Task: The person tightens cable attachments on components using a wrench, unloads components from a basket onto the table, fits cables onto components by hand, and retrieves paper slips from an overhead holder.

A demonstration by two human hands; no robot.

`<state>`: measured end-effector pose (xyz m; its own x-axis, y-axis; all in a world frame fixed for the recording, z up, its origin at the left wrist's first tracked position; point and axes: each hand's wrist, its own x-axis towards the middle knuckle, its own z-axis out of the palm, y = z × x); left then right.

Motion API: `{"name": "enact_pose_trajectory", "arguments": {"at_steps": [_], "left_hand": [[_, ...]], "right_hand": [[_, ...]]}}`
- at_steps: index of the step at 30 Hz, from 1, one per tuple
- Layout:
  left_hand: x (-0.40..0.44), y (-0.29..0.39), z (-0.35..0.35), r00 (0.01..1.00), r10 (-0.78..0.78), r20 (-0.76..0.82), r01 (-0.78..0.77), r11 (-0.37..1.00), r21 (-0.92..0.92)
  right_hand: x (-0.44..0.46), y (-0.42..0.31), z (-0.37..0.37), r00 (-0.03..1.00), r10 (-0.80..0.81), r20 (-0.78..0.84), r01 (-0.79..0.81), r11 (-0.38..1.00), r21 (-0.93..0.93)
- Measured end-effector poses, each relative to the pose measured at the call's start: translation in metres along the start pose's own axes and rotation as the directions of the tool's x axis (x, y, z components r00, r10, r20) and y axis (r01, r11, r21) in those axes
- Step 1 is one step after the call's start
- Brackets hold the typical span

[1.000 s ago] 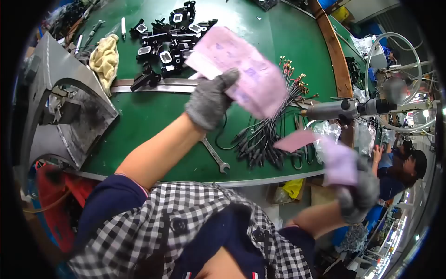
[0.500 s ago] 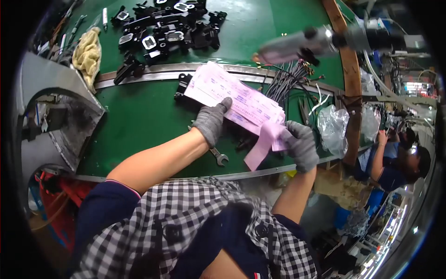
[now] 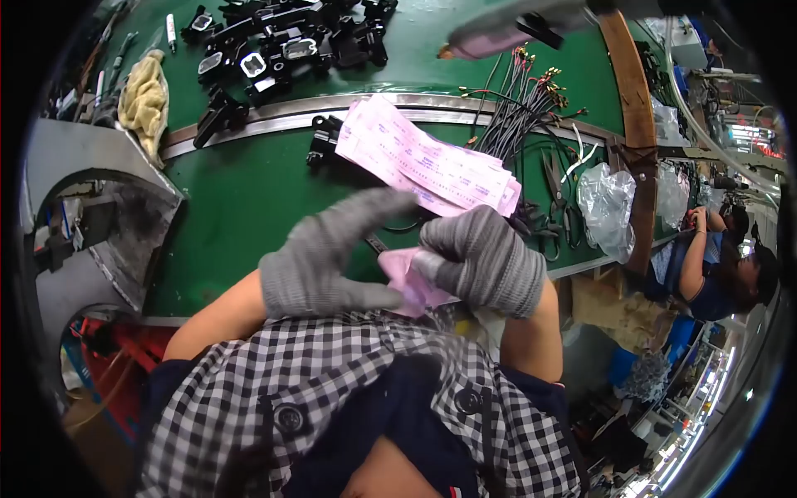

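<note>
My right hand [image 3: 490, 261], in a grey knit glove, pinches a crumpled pink paper slip [image 3: 404, 278] close to my checked apron. On the slip's other side is my left hand [image 3: 328, 253], gloved alike and slightly blurred, thumb and fingers spread apart; whether the thumb touches the paper I cannot tell. Beyond both hands lies a fanned stack of printed pink slips [image 3: 432, 166]. A black part [image 3: 324, 139] shows at the stack's left end. Between the hands a bit of a wrench [image 3: 376, 242] is visible, the rest covered.
Several black parts [image 3: 290, 50] are heaped at the back. Black cables [image 3: 519, 116], scissors [image 3: 554, 183] and a plastic bag [image 3: 604, 212] lie right. A yellowish cloth [image 3: 144, 104] is at left. A blurred elongated tool [image 3: 515, 31] overhangs the back right. Another person [image 3: 706, 257] is at far right.
My left hand has left the stack and moved toward my body, opening. My right hand has brought the pink slip away from the stack, nearer my apron; the slip is now crumpled.
</note>
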<state>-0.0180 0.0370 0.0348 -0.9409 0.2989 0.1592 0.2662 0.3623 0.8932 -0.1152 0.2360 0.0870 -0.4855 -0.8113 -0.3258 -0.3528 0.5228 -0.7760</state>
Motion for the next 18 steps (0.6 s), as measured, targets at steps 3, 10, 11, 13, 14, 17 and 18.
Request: {"name": "enact_pose_trajectory", "arguments": {"at_steps": [3, 10, 11, 13, 14, 17, 18], "left_hand": [[0.012, 0.012, -0.003, 0.930, -0.292, 0.222, 0.346, 0.899, -0.270], [0.000, -0.044, 0.022, 0.784, -0.354, 0.510, 0.563, 0.059, -0.824], [-0.007, -0.050, 0.028, 0.790, -0.310, 0.529, 0.576, 0.078, -0.814], [-0.012, -0.049, 0.031, 0.793, -0.267, 0.547, 0.586, 0.095, -0.805], [-0.012, -0.042, 0.025, 0.766, -0.320, 0.557, 0.605, 0.068, -0.793], [-0.015, -0.034, 0.014, 0.709, -0.418, 0.568, 0.630, 0.016, -0.776], [-0.023, -0.040, 0.013, 0.824, -0.367, 0.432, 0.448, -0.045, -0.893]], "right_hand": [[0.012, 0.004, 0.004, 0.999, -0.026, 0.021, 0.023, 0.991, 0.129], [0.024, 0.055, 0.018, 0.982, 0.167, 0.085, -0.181, 0.964, 0.197], [0.024, 0.057, 0.019, 0.981, 0.175, 0.088, -0.189, 0.960, 0.204], [0.027, 0.053, 0.018, 0.959, 0.269, 0.087, -0.282, 0.930, 0.238], [0.029, 0.052, 0.018, 0.946, 0.311, 0.087, -0.323, 0.912, 0.252], [0.026, 0.056, 0.014, 0.963, 0.263, 0.059, -0.270, 0.941, 0.204], [0.025, 0.056, 0.014, 0.970, 0.240, 0.046, -0.244, 0.953, 0.180]]}}
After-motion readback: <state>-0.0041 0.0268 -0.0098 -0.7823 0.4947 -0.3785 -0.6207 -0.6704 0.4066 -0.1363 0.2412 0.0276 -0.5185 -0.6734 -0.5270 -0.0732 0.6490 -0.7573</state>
